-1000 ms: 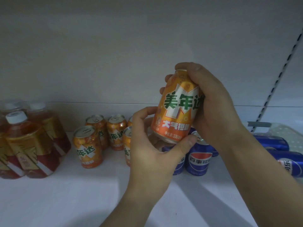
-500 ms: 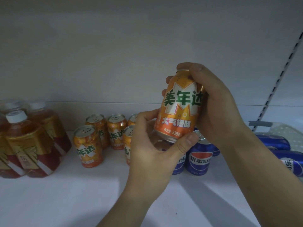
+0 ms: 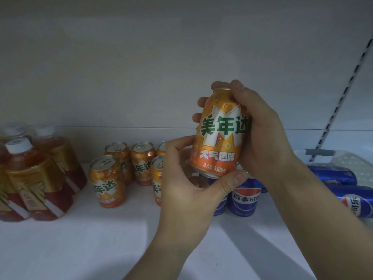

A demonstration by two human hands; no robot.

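An orange soda can [image 3: 219, 136] with green characters on a white M is held above the white shelf [image 3: 80, 239], nearly upright, label toward me. My right hand [image 3: 262, 134] grips it from the right and behind, fingers wrapped over its top rim. My left hand [image 3: 187, 182] holds its bottom, thumb pressed on the lower rim and fingers curled under the base. Both hands hide the can's base and far side.
Several orange cans [image 3: 108, 180] stand in a cluster at the shelf's middle left. Blue cola cans [image 3: 245, 197] stand just behind my hands. More blue cans [image 3: 355, 201] lie on their sides at right. Shrink-wrapped tea bottles [image 3: 30, 178] stand at far left. A slotted upright [image 3: 343, 85] rises at right.
The can has tilted closer to upright and turned slightly, showing more of its label. Both hands kept their hold and shifted a little.
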